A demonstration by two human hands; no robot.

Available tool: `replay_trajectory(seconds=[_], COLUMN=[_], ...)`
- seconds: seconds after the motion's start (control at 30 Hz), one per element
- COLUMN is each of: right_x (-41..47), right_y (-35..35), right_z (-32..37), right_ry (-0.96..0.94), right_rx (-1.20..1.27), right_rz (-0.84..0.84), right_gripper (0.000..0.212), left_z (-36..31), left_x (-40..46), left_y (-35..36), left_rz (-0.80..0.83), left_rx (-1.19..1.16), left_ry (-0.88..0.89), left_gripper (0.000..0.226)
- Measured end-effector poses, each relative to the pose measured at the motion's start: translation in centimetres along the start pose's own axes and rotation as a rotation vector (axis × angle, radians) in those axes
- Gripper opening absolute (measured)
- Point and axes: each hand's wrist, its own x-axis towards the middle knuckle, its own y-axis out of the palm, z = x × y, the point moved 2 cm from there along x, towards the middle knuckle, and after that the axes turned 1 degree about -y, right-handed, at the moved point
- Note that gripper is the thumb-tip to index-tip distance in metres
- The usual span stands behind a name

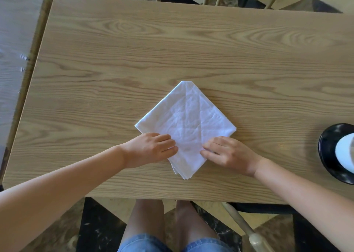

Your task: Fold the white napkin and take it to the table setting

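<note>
On the wooden table (115, 64), a little toward its near edge and around the middle of its width, lies the white napkin (186, 117), folded into a diamond. Its long axis runs from the near edge to the far one, with one tip pointing away from the person and the layered, open tip pointing back toward them; the side corners point left and right. The left hand (151, 148) rests palm down on the lower left edge, fingers loosely curled and pressing the cloth, not pinching it. The right hand (228, 154) lies flat on the lower right edge, fingers extended on the fabric. Well apart at the right edge sits a black plate (328, 152) bearing something white.
</note>
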Motion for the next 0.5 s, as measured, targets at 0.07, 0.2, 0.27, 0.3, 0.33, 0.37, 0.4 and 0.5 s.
replay_trajectory(seconds=[0.07,0.2,0.27,0.3,0.33,0.37,0.4,0.5], right_x=[0.0,0.3,0.2,0.1,0.0,-0.1,-0.1,-0.1], right_y=[-0.3,-0.7,-0.5,-0.3,-0.2,-0.1,0.0,-0.5], right_z=[-0.3,-0.3,0.1,0.3,0.5,0.7,0.9,1.4], right_ry=[0.047,0.112,0.135,0.153,0.173,0.194,0.218,0.319], right_rx=[-0.010,-0.003,-0.011,-0.010,-0.002,0.012,0.038,0.151], right_rz=[-0.011,-0.044,-0.059,-0.062,-0.064,-0.070,-0.078,-0.118], right_gripper=[0.023,0.022,0.021,0.021,0.021,0.021,0.020,0.016], left_z=[0.3,0.1,-0.3,-0.5,-0.7,-0.9,-1.2,-1.7], left_x=[-0.1,-0.6,-1.0,-1.3,-1.6,-1.9,-2.0,-2.2], left_y=[-0.3,-0.2,0.0,0.2,0.4,0.5,0.7,0.5], left_rz=[0.002,-0.052,-0.108,-0.135,-0.158,-0.176,-0.191,-0.234], left_rx=[-0.010,-0.041,-0.062,-0.072,-0.084,-0.098,-0.117,-0.211], left_ry=[-0.030,-0.104,-0.142,-0.159,-0.177,-0.201,-0.234,-0.385], left_gripper=[0.023,0.022,0.021,0.020,0.019,0.017,0.017,0.016])
